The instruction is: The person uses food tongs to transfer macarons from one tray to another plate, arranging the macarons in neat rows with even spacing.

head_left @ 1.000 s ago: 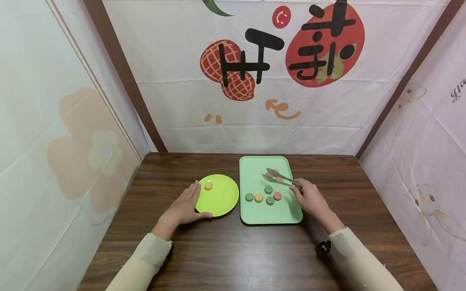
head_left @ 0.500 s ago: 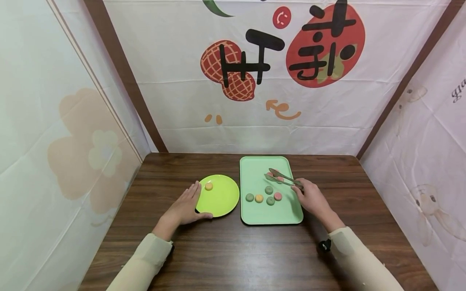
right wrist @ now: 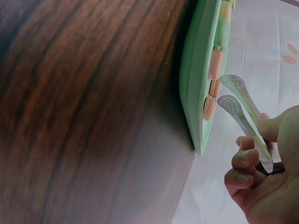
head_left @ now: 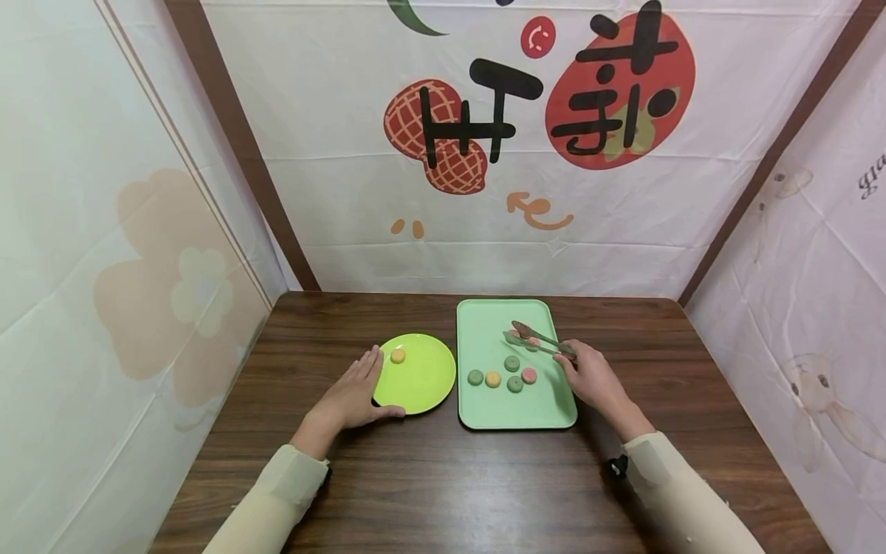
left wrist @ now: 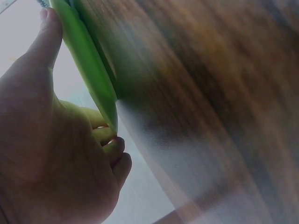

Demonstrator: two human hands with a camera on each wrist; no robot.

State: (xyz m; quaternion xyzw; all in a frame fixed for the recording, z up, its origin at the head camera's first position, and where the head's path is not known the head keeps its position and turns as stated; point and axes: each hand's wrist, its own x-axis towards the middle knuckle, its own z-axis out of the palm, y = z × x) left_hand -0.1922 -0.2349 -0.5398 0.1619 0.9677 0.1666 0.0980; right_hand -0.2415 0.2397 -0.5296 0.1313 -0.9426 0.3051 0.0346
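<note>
My right hand [head_left: 597, 378] holds metal tongs [head_left: 547, 343] over the back right part of a green tray [head_left: 515, 416]. In the right wrist view the perforated tong tips [right wrist: 230, 102] stand apart beside pink macarons [right wrist: 210, 108]. Nearer the tray's middle lie green macarons [head_left: 515, 384], a yellow one [head_left: 493, 379] and a pink one [head_left: 529, 375]. With fingers extended, my left hand [head_left: 351, 395] rests against the left rim of a lime plate [head_left: 422, 385], its thumb along the front edge. On the plate sits one yellow macaron [head_left: 398, 355].
Both plate and tray stand on a dark wooden table [head_left: 457, 492], side by side. Behind the table hangs a printed white cloth [head_left: 332, 192], with further cloth walls at left and right.
The tongs have shifted slightly to the right over the pink macarons. My left hand stays at the plate's edge, and the macarons on the tray lie as before.
</note>
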